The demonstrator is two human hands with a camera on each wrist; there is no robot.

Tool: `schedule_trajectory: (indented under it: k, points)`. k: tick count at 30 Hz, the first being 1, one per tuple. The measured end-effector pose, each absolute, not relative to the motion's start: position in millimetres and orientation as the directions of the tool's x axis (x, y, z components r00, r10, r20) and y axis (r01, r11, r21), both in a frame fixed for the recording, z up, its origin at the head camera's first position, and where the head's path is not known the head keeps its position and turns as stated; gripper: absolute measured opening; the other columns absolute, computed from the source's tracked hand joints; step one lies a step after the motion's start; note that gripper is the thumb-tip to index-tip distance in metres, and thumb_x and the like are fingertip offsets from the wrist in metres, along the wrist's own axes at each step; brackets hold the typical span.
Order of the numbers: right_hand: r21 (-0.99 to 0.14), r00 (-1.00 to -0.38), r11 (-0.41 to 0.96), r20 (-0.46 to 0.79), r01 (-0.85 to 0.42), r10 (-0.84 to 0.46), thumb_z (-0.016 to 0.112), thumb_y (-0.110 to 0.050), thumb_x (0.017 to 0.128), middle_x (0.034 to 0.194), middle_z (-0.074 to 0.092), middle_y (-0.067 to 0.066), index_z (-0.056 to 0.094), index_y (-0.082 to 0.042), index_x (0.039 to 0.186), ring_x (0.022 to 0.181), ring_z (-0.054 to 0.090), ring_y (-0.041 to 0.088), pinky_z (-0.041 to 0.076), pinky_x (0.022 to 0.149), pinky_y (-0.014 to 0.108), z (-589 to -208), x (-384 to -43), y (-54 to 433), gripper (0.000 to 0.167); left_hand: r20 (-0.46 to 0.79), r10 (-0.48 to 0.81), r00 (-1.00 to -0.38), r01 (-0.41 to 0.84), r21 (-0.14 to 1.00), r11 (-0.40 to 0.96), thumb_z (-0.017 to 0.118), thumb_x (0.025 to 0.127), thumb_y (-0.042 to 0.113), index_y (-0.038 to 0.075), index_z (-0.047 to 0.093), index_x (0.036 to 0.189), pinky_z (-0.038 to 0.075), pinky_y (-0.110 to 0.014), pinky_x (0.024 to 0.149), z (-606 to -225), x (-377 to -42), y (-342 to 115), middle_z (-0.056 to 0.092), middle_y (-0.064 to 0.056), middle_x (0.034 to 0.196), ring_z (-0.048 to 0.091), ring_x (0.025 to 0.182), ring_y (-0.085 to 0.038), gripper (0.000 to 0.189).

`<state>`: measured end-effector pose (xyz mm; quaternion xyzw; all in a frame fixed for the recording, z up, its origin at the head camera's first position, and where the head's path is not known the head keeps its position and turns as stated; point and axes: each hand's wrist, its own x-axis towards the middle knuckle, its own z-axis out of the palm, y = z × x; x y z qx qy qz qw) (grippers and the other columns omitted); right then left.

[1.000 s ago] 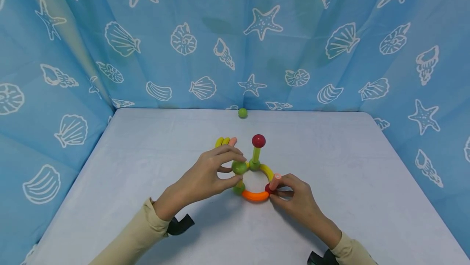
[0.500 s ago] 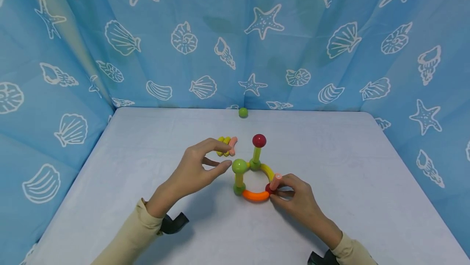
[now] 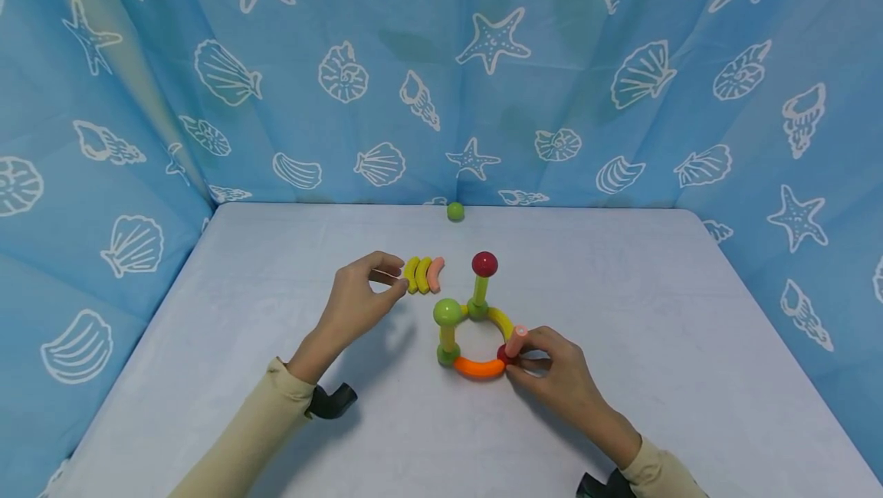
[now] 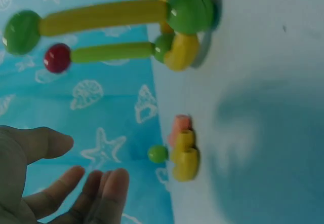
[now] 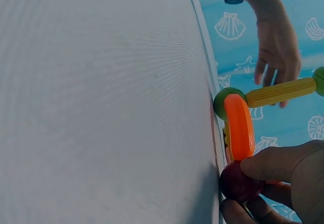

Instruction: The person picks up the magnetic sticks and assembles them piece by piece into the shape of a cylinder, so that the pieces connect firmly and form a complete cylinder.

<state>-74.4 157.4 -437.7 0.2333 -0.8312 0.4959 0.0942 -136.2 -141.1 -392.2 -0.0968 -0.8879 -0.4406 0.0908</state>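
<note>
The white cloth-covered bench [image 3: 621, 291] bore, near its middle, a ring of glossy balls and curved yellow and orange rods [image 3: 479, 368], lying flat, so its two ball-topped uprights [image 3: 448, 337] stood unaided. The left hand [image 3: 355, 299], fingers relaxed and empty, hovered beside a row of two yellow and one pink curved pieces [image 3: 423, 276]; the right hand [image 3: 562, 371] pinched the ring's dark red ball [image 5: 238, 184], presumably steadying the base of the short pink rod [image 3: 515, 342]. A lone glossy green ball [image 3: 455, 211] sat at the far edge, apparently parked aside.
</note>
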Motion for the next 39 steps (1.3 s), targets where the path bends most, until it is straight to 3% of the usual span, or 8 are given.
schedule_trajectory:
  k: [5, 9, 19, 28, 39]
  points:
    - [-0.78, -0.877, 0.407, 0.381, -0.476, -0.295, 0.08, 0.02, 0.069, 0.093, 0.065, 0.009, 0.066, -0.003, 0.089, 0.085, 0.069, 0.026, 0.06, 0.067, 0.041, -436.7, -73.5, 157.5, 0.033, 0.147, 0.054, -0.988, 0.149, 0.775, 0.614, 0.073, 0.09, 0.017, 0.005, 0.067, 0.116, 0.058, -0.04, 0.075, -404.5, -151.7, -143.0, 0.069, -0.015, 0.111, 0.069, 0.097, -0.026, 0.029]
    - [-0.78, -0.88, 0.414, 0.372, -0.469, -0.296, 0.08, 0.019, 0.069, 0.093, 0.065, 0.01, 0.066, -0.002, 0.089, 0.085, 0.069, 0.027, 0.06, 0.067, 0.041, -439.3, -74.4, 158.3, 0.033, 0.081, 0.01, -0.997, 0.069, 0.769, 0.636, 0.072, 0.091, 0.022, 0.003, 0.067, 0.118, 0.058, -0.039, 0.075, -415.5, -167.2, -142.1, 0.068, -0.014, 0.109, 0.067, 0.096, -0.026, 0.033]
    - [-0.785, -0.886, 0.42, 0.353, -0.455, -0.299, 0.084, 0.012, 0.071, 0.098, 0.064, -0.001, 0.068, -0.014, 0.093, 0.09, 0.068, 0.019, 0.059, 0.07, 0.031, -469.6, -85.9, 168.0, 0.037, -0.098, -0.076, -0.992, -0.124, 0.781, 0.612, 0.074, 0.09, 0.023, 0.0, 0.065, 0.121, 0.057, -0.029, 0.059, -427.7, -198.9, -136.3, 0.067, -0.015, 0.105, 0.067, 0.065, -0.018, 0.04]
    - [-0.787, -0.894, 0.434, 0.335, -0.439, -0.298, 0.084, 0.011, 0.071, 0.098, 0.063, -0.005, 0.068, -0.017, 0.094, 0.091, 0.068, 0.015, 0.059, 0.071, 0.027, -469.1, -86.6, 169.7, 0.039, -0.185, -0.085, -0.979, -0.194, 0.722, 0.664, 0.076, 0.089, 0.025, 0.002, 0.064, 0.119, 0.055, -0.028, 0.06, -430.6, -212.7, -130.9, 0.068, -0.013, 0.103, 0.066, 0.064, -0.019, 0.039]
    - [-0.788, -0.891, 0.424, 0.343, -0.446, -0.299, 0.084, 0.012, 0.071, 0.098, 0.064, -0.005, 0.068, -0.017, 0.093, 0.091, 0.068, 0.015, 0.059, 0.071, 0.027, -469.2, -86.4, 169.7, 0.04, -0.198, -0.08, -0.977, -0.193, 0.657, 0.729, 0.076, 0.088, 0.021, 0.0, 0.066, 0.122, 0.054, -0.026, 0.058, -432.0, -218.9, -125.1, 0.067, -0.013, 0.099, 0.065, 0.064, -0.018, 0.041]
